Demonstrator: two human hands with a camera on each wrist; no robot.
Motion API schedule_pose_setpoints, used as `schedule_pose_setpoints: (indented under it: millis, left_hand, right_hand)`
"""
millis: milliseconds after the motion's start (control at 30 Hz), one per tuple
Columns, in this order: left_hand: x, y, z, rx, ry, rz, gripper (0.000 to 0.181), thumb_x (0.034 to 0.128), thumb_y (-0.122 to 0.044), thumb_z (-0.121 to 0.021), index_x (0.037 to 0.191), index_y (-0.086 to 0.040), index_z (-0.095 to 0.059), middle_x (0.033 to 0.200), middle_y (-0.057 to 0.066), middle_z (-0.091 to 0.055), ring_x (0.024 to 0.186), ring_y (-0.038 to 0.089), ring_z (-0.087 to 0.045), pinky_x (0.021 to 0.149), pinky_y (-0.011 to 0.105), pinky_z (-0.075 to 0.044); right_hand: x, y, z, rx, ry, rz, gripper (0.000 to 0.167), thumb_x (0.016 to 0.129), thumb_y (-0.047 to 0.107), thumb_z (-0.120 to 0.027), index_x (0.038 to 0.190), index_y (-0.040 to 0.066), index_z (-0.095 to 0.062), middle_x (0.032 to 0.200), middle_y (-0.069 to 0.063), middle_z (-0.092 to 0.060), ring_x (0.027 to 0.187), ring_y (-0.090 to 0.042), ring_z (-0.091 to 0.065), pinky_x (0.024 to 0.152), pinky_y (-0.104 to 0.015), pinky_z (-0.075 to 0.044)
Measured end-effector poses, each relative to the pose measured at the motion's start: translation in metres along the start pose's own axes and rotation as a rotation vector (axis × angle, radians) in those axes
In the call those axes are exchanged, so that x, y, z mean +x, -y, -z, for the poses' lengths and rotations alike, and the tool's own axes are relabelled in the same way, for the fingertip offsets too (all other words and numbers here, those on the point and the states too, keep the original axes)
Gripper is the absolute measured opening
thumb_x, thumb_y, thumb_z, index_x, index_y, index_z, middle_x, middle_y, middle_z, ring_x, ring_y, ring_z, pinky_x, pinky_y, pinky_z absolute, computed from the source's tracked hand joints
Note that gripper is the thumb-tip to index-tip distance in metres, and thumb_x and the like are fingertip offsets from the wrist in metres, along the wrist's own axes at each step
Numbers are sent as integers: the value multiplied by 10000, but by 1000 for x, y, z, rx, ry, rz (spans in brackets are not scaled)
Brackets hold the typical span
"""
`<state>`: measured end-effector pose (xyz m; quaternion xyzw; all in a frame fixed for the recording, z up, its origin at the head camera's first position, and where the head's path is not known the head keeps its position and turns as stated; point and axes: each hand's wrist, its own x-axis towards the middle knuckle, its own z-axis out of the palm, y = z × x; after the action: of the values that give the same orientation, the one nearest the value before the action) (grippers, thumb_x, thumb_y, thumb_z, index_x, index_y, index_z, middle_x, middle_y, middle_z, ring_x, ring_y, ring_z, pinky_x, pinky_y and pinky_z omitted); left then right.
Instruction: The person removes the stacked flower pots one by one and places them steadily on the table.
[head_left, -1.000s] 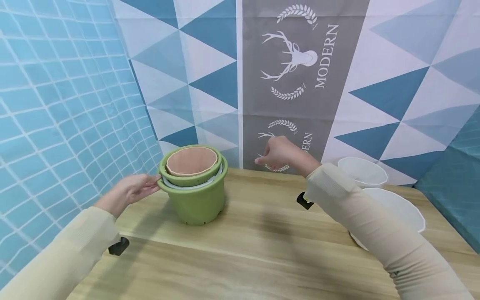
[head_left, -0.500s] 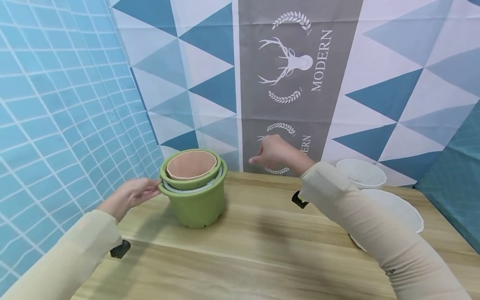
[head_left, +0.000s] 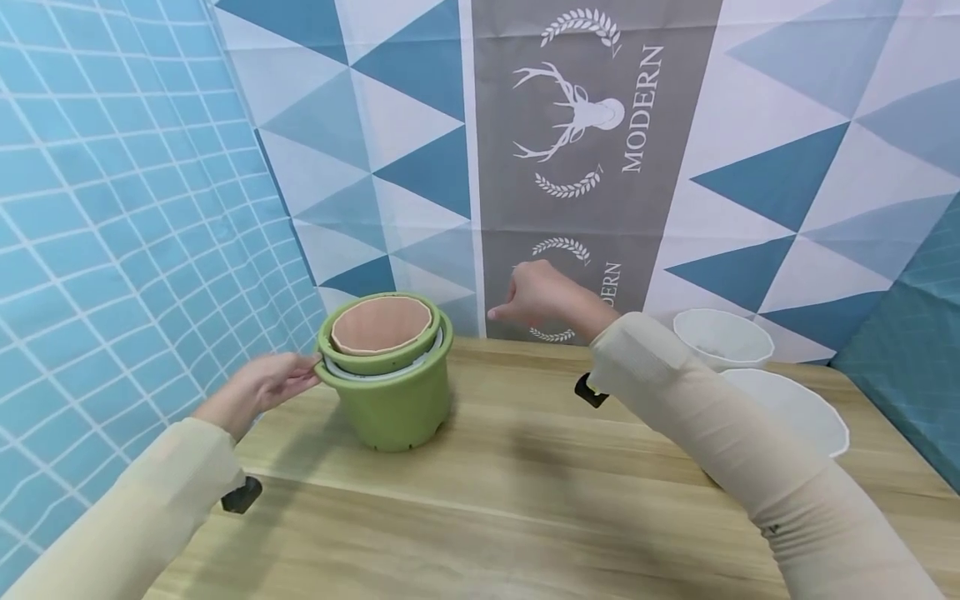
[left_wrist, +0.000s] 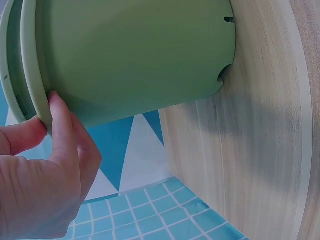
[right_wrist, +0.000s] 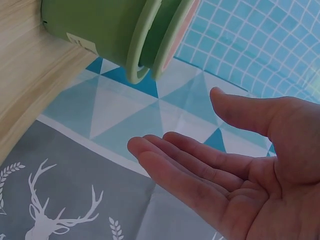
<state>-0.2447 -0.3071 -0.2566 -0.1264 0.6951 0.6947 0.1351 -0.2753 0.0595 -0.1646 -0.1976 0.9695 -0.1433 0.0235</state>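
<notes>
A stack of nested flower pots stands on the wooden table at the left: a large green pot [head_left: 393, 414] outside, a pale rim showing inside it, then a smaller green pot [head_left: 375, 363] and a pinkish pot [head_left: 382, 323] innermost. My left hand [head_left: 266, 385] pinches the large green pot's rim at its left side; the left wrist view shows thumb and fingers [left_wrist: 62, 127] on either side of that rim. My right hand [head_left: 543, 296] is in the air to the right of the stack, apart from it. Its fingers [right_wrist: 185, 175] are extended, with nothing in the palm.
Two white bowl-like vessels, one farther back [head_left: 723, 337] and a larger one [head_left: 795, 408] partly behind my right sleeve, are on the table's right side. A patterned cloth [head_left: 420, 142] backs the table [head_left: 465, 517]; blue tiled sheeting [head_left: 127, 233] lines the left.
My right hand has drifted slightly left towards the pots. The left hand keeps its grip on the rim, and the stack stays in place.
</notes>
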Motion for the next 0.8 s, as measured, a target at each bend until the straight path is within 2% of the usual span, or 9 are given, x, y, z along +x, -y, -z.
schedule_pose_setpoints:
  millis: [100,533,633,800]
  left_hand:
    - [-1,-1,0,-6,-10,11,59,978,-34,-483,1019,8,-475,772,2,-629,703,49,-671,777,119,-600]
    - [-2,-3,4,-32,-3,16,102,965,-20,-505,1049,18,-460,785,8,-625,723,58,-670,788,126,-601]
    - [-1,-3,3,-27,-6,13,126,965,-26,-512,1074,15,-462,790,4,-627,728,56,-670,797,127,-599]
    - [1,-1,1,-40,-18,12,104,961,-14,-504,1053,11,-465,777,14,-628,720,62,-671,796,131,-601]
  right_hand:
    - [1,5,1,-10,4,14,510,884,404,-669,451,167,-539,457,46,-539,465,-79,-503,633,-227,-506]
    - [5,23,7,-15,-1,1,514,884,400,-670,461,157,-507,475,44,-559,504,-98,-556,577,-210,-487]
    - [8,27,4,-19,7,-12,509,888,398,-667,484,149,-483,471,50,-529,511,-94,-567,604,-224,-505]
    - [15,35,-4,-24,20,-3,520,891,403,-662,489,157,-444,479,60,-518,489,-68,-569,748,-246,-550]
